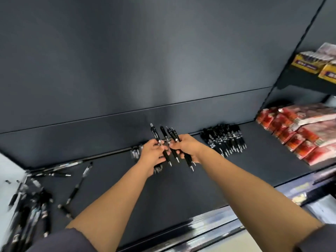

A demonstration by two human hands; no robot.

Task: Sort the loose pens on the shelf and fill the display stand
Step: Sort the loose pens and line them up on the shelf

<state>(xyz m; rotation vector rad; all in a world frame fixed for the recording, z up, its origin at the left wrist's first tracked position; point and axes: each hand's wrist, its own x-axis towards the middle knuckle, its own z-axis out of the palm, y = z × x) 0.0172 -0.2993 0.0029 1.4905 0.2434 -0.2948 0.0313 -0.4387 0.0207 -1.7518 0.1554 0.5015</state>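
Black pens (pixel 163 132) — fanned, gripped by left hand (pixel 151 151), right hand (pixel 187 146)

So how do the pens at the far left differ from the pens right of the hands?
The left pens lie scattered, pointing many ways; the right pens lie side by side, all pointing one way. The left pens reach the front of the shelf; the right pens lie near the back wall. Both are black pens on one dark shelf.
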